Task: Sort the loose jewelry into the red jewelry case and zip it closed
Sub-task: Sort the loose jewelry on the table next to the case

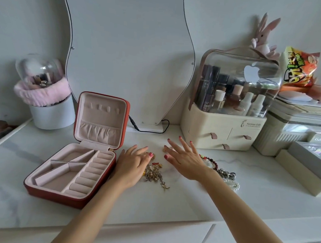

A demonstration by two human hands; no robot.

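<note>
**Sorting Step: First Pick Not Yet Made**

Red jewelry case (72, 174) open on the white tabletop (170, 200), lid upright, tray compartments and ring rolls showing no jewelry. Zipper undone.

Tangled pile of gold chains and charms (155, 173) just right of the case, between both hands. Beaded bracelets (209, 163) and pearl strand (233, 185) partly hidden behind the right wrist.

Left hand (132, 166) flat beside the case, fingers relaxed and extended, fingertips touching a small gold piece (152, 155); no grasp visible. Right hand (183, 161) hovering, fingers spread apart, holding nothing.

Judged stage: start of sorting. Next move: pinch one item free of the tangle, lift slowly to avoid dragging neighbouring chains, place into a suitable compartment.
</note>
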